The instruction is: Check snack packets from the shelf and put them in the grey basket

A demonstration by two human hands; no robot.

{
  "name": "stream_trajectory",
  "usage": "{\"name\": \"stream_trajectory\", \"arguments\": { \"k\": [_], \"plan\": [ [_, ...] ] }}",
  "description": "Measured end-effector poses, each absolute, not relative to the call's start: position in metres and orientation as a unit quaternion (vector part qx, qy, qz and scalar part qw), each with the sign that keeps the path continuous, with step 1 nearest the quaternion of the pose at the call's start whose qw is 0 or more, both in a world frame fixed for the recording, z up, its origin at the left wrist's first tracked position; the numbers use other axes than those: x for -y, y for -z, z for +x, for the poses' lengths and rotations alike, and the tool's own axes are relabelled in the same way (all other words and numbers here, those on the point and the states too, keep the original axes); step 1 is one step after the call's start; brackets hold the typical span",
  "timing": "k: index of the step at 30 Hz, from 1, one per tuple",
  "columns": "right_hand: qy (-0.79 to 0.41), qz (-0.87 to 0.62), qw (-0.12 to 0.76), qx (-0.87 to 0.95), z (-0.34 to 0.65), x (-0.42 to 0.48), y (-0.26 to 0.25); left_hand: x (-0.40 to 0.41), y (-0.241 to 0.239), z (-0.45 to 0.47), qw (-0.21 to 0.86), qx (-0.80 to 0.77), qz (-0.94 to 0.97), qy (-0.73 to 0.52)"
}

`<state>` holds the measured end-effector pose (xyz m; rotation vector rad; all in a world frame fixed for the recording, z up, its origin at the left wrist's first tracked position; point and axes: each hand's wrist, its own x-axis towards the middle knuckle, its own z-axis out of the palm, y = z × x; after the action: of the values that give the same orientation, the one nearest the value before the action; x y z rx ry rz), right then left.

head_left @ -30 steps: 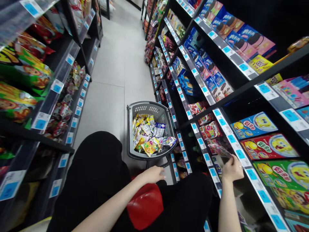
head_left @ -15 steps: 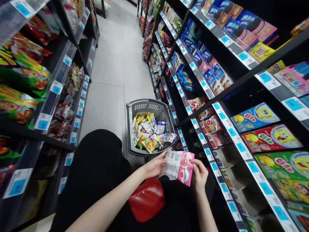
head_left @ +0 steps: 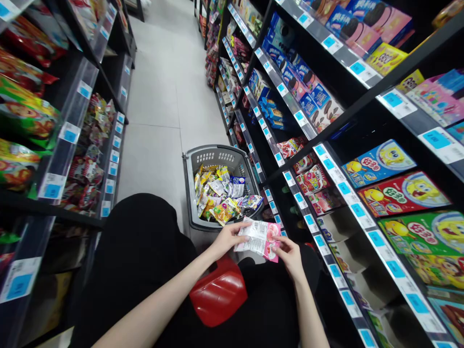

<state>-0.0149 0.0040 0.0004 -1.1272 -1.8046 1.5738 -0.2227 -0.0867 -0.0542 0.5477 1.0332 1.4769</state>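
Note:
A pink-and-white candy packet (head_left: 256, 239) is held flat between my two hands, its printed back facing up. My left hand (head_left: 228, 238) pinches the packet's left end, thumb on top. At the pink right end, the fingers of my right hand (head_left: 289, 255) are closed on its edge. Just beyond the packet, a grey shopping basket (head_left: 189, 193) stands on the floor. It holds several small candy bags (head_left: 225, 210), mostly yellow, with some blue and purple ones at the right.
Shelves of snack bags (head_left: 29, 111) line the left side. On the right, shelves carry blue cookie boxes (head_left: 322, 104), cartoon-printed boxes (head_left: 402, 193) and red candy bags (head_left: 312, 179). A red plastic object (head_left: 218, 295) sits between my legs. The tiled aisle floor (head_left: 154, 101) runs ahead.
The packet has shifted left and slightly up in view, and my left hand's grip has moved farther over its top. Both hands still hold it. The whole view has shifted slightly.

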Motion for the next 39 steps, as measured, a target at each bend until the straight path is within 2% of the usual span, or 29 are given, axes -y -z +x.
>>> {"name": "stream_trajectory", "arguments": {
  "k": [8, 18, 26, 33, 39],
  "plan": [
    [-0.508, -0.425, 0.306, 0.683, -0.018, 0.002, 0.018, 0.091, 0.050, -0.222, 0.500, -0.559, 0.335, -0.571],
    [-0.494, -0.409, 0.293, 0.709, -0.020, 0.001, 0.026, 0.092, 0.042, -0.226, 0.393, -0.604, 0.427, -0.547],
    [-0.416, -0.411, 0.267, 0.766, -0.030, 0.004, 0.018, 0.093, 0.045, -0.221, 0.396, -0.628, 0.381, -0.551],
    [-0.420, -0.449, 0.221, 0.757, -0.034, 0.001, 0.022, 0.089, 0.049, -0.215, 0.411, -0.655, 0.316, -0.550],
    [-0.461, -0.445, 0.237, 0.730, -0.037, 0.002, 0.027, 0.084, 0.049, -0.221, 0.399, -0.658, 0.311, -0.558]
  ]
}}
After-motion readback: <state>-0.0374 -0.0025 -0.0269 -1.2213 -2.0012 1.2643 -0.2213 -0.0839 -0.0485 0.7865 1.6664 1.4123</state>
